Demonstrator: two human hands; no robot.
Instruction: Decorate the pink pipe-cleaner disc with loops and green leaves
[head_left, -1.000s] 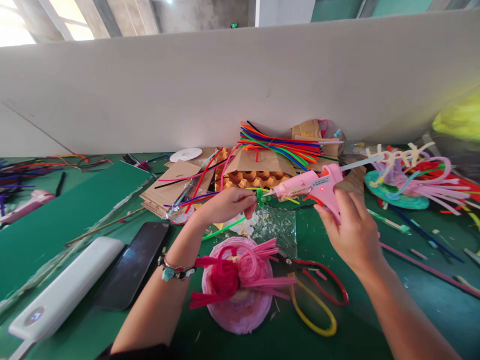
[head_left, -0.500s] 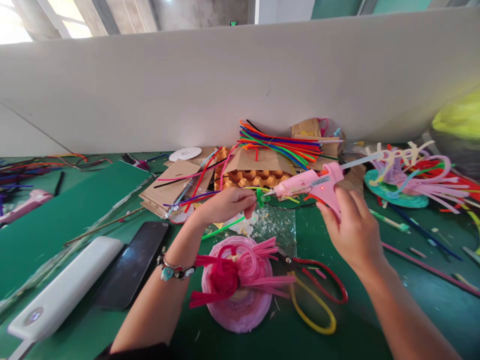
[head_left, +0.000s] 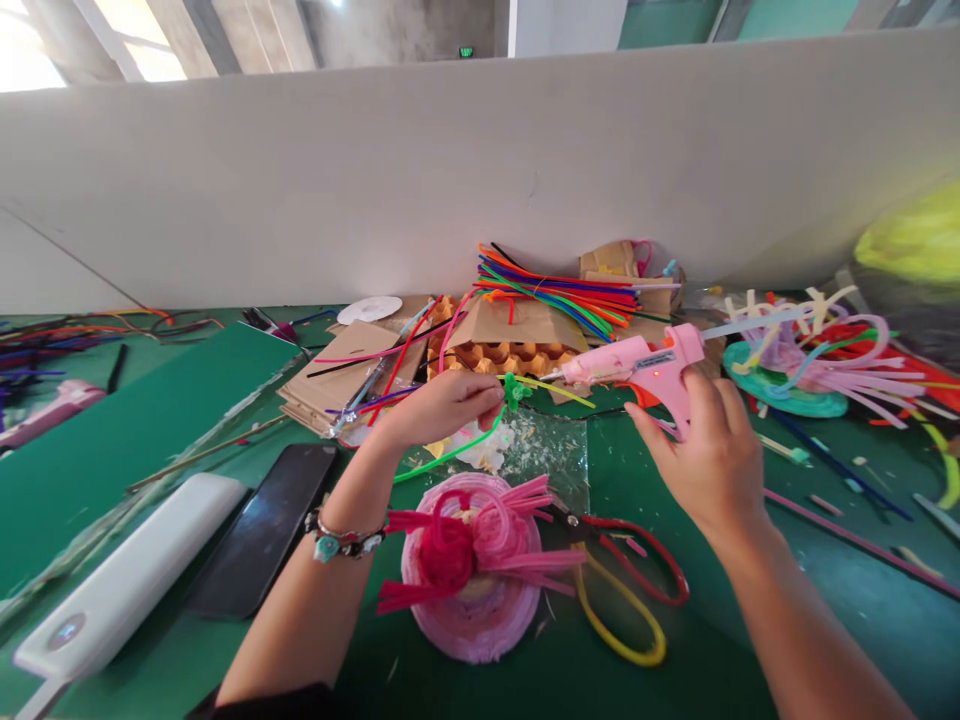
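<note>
My left hand (head_left: 459, 405) is closed in a pinch on a green pipe cleaner (head_left: 517, 392), whose looped end sticks out past the fingertips while a long tail hangs down to the left. In my right hand (head_left: 705, 450) is a pink glue gun (head_left: 626, 365), gripped by its handle, with a clear glue stick jutting from its back. The nozzle points left, a short gap from the green loops. Below both hands lies a round pink coiled disc (head_left: 480, 640) bearing red and pink pipe-cleaner rolls (head_left: 448, 552) with loose strands.
Scissors (head_left: 652, 560) with red and yellow handles lie right of the disc. A phone (head_left: 262, 535) and a white power bank (head_left: 127, 570) are at left. Behind are cardboard (head_left: 345, 365), an egg tray (head_left: 510, 358) and a pipe-cleaner bundle (head_left: 555, 285); a teal disc (head_left: 787, 385) sits right.
My right hand has drawn the glue gun rightward, so its nozzle is now away from the green loops. My left hand has shifted slightly left, and more of the loops shows.
</note>
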